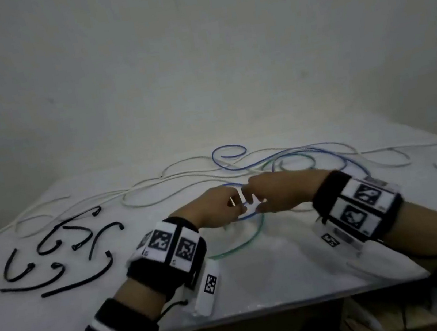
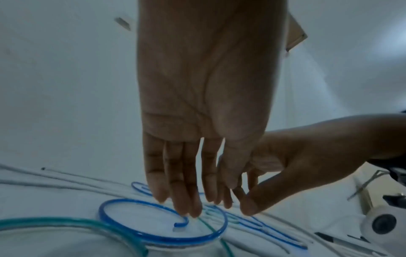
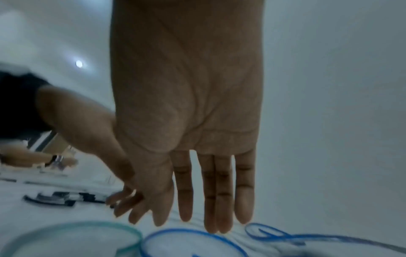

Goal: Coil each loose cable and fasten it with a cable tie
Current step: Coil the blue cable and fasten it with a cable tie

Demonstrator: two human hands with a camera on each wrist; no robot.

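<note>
A blue cable (image 1: 247, 216) lies partly looped on the white table, its loop (image 2: 158, 239) just under both hands. A green cable (image 1: 250, 238) curls in a loop beside it, nearer to me. My left hand (image 1: 217, 204) reaches down with straight fingers (image 2: 186, 200), their tips touching the blue loop's rim. My right hand (image 1: 272, 194) meets it from the right, fingers (image 3: 215, 208) straight and spread over the blue loop (image 3: 189, 231), thumb close to the left fingertips. Neither hand plainly grips anything.
Several black cable ties (image 1: 69, 288) lie scattered at the left of the table. Long white cables (image 1: 174, 175) snake across the far half, tangled with more blue cable (image 1: 228, 147). The table's front edge (image 1: 260, 313) is close to my forearms.
</note>
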